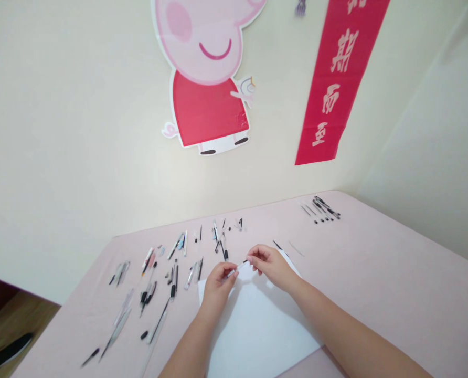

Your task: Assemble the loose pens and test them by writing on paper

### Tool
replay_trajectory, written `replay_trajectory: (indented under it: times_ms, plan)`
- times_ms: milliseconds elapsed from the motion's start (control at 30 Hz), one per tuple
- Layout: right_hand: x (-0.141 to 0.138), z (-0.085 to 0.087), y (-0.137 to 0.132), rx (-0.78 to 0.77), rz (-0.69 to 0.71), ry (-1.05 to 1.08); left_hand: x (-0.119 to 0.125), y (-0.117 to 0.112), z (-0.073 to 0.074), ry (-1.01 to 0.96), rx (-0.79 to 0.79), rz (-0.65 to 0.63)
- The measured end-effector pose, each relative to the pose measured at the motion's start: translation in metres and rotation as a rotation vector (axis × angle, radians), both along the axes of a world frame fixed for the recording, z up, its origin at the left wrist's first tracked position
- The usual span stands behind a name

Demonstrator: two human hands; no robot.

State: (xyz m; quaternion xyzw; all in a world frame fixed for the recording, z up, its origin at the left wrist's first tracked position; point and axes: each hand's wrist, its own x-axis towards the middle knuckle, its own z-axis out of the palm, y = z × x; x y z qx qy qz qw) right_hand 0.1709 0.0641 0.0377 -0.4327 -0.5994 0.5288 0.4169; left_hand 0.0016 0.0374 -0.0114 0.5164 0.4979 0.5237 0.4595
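Observation:
Between my two hands a slim, pale pen barrel (240, 265) is held above a white sheet of paper (263, 325). My left hand (218, 283) is closed round its left end, the fingers wrapped over it. At the other end, my right hand (271, 266) pinches a small dark tip, too small to make out fully. Just beyond the right hand, a dark, thin refill (278, 245) lies by the paper's far corner, with a thin clear strip (296, 249) to its right. A black-gripped pen piece (225, 254) rests behind my left hand.
Many pen parts lie in groups on the pink table (375, 283), mostly to the left, including a black cap (144, 334) and a long refill (160, 318). Black pens (326, 206) sit at the back right. Behind stands a wall with a pig cutout (210, 113) and a red banner (336, 89).

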Motion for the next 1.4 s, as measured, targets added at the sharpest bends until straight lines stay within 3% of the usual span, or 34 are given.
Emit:
replay_trajectory:
  times_ms: [400, 633, 1100, 1400]
  plan:
    - [-0.0024, -0.0038, -0.0005, -0.040, 0.035, -0.053, -0.0011, -0.0011, 0.0089, 0.208, 0.187, 0.045]
    - [-0.0022, -0.0084, 0.0013, 0.053, 0.016, -0.107, -0.0011, -0.0016, 0.0090, 0.232, 0.206, 0.043]
    - [-0.0012, -0.0107, 0.0021, 0.088, 0.028, -0.133, -0.0025, 0.0002, 0.0041, 0.323, 0.279, 0.026]
    - [0.0054, -0.0037, 0.0061, 0.120, 0.018, -0.204, -0.0028, 0.0013, 0.0017, 0.274, 0.207, 0.031]
